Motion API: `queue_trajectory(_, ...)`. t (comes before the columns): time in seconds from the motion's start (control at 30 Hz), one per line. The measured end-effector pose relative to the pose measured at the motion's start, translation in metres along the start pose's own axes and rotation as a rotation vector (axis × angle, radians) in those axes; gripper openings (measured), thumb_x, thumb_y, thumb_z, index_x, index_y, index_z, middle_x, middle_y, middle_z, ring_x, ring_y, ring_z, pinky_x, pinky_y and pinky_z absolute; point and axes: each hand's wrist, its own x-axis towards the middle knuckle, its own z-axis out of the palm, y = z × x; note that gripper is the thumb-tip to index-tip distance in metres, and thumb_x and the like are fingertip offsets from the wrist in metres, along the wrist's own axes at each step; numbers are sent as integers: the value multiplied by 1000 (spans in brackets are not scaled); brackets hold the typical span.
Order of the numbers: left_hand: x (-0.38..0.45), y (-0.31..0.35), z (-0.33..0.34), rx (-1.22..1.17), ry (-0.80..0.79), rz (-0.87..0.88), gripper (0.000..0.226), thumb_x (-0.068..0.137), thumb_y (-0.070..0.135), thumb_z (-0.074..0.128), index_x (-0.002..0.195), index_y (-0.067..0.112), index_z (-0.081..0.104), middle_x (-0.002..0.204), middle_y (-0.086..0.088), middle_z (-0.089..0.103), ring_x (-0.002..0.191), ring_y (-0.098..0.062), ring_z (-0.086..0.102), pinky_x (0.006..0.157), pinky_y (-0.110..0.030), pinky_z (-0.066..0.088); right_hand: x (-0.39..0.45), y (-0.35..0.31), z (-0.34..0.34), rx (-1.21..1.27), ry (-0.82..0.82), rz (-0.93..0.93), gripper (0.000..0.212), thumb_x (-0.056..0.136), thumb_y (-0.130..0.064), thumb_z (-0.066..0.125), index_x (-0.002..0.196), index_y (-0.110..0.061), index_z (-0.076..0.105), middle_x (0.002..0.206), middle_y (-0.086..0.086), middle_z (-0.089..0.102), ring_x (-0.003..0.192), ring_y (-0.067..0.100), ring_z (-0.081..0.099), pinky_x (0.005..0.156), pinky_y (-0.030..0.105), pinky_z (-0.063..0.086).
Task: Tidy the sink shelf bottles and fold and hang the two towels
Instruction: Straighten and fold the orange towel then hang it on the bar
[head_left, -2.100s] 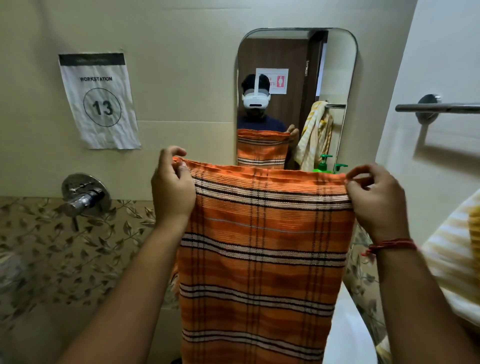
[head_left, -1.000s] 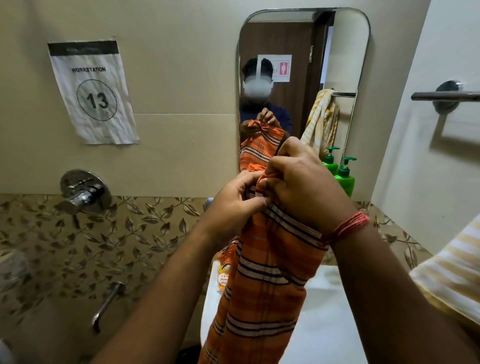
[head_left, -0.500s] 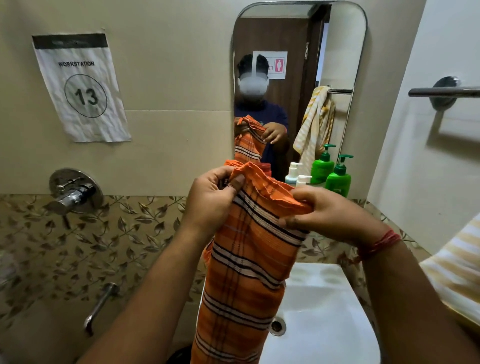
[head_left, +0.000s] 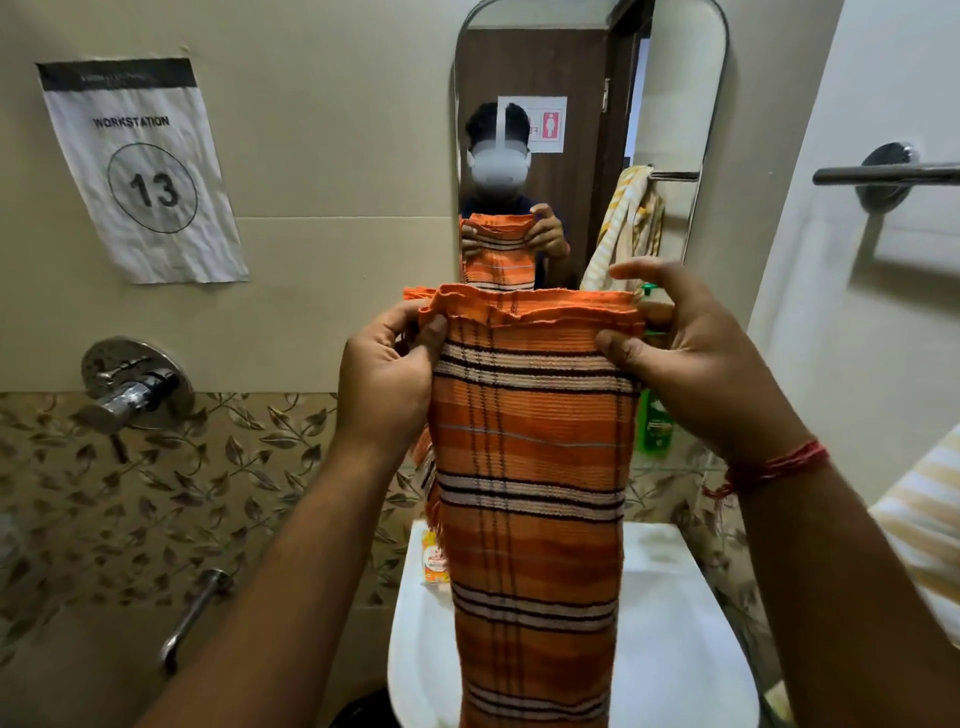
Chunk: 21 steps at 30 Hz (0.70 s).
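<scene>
Towel (head_left: 530, 467), orange with dark and pale stripes, is hanging in the middle of the frame, folded into a narrow band and running down past the lower edge in front of the white sink (head_left: 675, 613). The left hand (head_left: 384, 384) is gripping its upper left corner, thumb and fingers curled round the hem. The right hand (head_left: 696, 353) is pinching the upper right corner between the thumb in front and fingers behind, while the forefinger is sticking out loosely above the hem. A red thread (head_left: 774, 465) is circling the right wrist.

Just behind the cloth, an orange packet (head_left: 434, 564) is sitting on the sink's left rim, and a green bottle (head_left: 655, 421) is peeking out past the cloth's right edge, below the right hand. At the right edge of the frame a yellow striped towel (head_left: 930, 519) is showing in part.

Farther back, a metal tap (head_left: 130, 395) is jutting from the leaf-patterned wall at the left. A mirror (head_left: 670, 104) is hanging at upper centre, reflecting the person and both towels. A paper sign (head_left: 140, 171) numbered 13 is sticking to the upper left wall, and a towel rail (head_left: 883, 174) is crossing the upper right.
</scene>
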Motion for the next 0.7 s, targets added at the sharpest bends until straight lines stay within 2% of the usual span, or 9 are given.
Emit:
queue_trajectory(0.13,7,8,1,2,-40,7,20,99,20,59,114,12,70,99,4,75,96,-15,72,77,-29,59,14,-9,-20,150,-173,88,54,79,-13,69,130,-14,51,105,13,72,99,32,72,79,42,62)
queue_trajectory(0.2,13,13,4,-22,-49,21,17,100,22,59,110,16,71,102,0,74,99,-18,72,80,-35,60,17,-10,-27,335,-133,63,59,81,-12,67,136,-12,46,107,14,71,101,34,71,81,43,60)
queue_trajectory(0.27,19,19,9,-69,-21,32,13,99,24,60,103,25,72,104,-2,75,102,-23,72,86,-45,60,10,0,-22,526,-138,103,72,81,-24,73,143,-16,39,117,17,69,107,33,68,83,41,59)
queue_trajectory(0.33,22,22,15,-73,11,40,12,99,25,61,99,30,72,103,0,76,102,-23,72,88,-47,59,-6,19,-3,530,-240,223,87,66,-36,87,139,-14,45,125,17,66,115,36,65,87,41,58)
queue_trajectory(0.43,21,22,21,-46,43,33,13,100,25,59,107,25,70,103,2,75,100,-19,72,83,-39,60,-19,33,23,490,-110,255,45,75,-21,77,117,-14,62,114,12,73,111,36,67,83,37,60)
queue_trajectory(0.5,21,23,19,-102,49,32,21,100,27,57,119,22,65,112,-2,73,104,-20,71,87,-43,60,-20,29,31,525,25,217,30,81,-12,66,110,-15,65,109,10,75,105,32,71,80,35,61)
queue_trajectory(0.57,20,19,10,-272,-65,-32,39,102,33,51,140,22,47,117,-5,71,100,-22,73,85,-44,61,-19,23,37,617,75,202,29,80,-11,64,109,-12,65,108,11,75,102,31,72,79,35,61)
queue_trajectory(0.63,7,2,-2,-388,-311,-161,55,101,47,36,141,10,40,96,1,75,84,-18,74,75,-34,61,-18,18,42,648,99,207,28,80,-10,64,108,-10,65,105,10,76,99,31,73,77,35,61)
queue_trajectory(0.7,-15,-31,-9,-391,-546,-310,71,93,62,41,135,5,49,110,-9,75,106,-29,71,87,-38,57,-17,16,42,641,117,229,23,82,-10,63,105,-12,65,101,8,77,96,28,74,74,34,62)
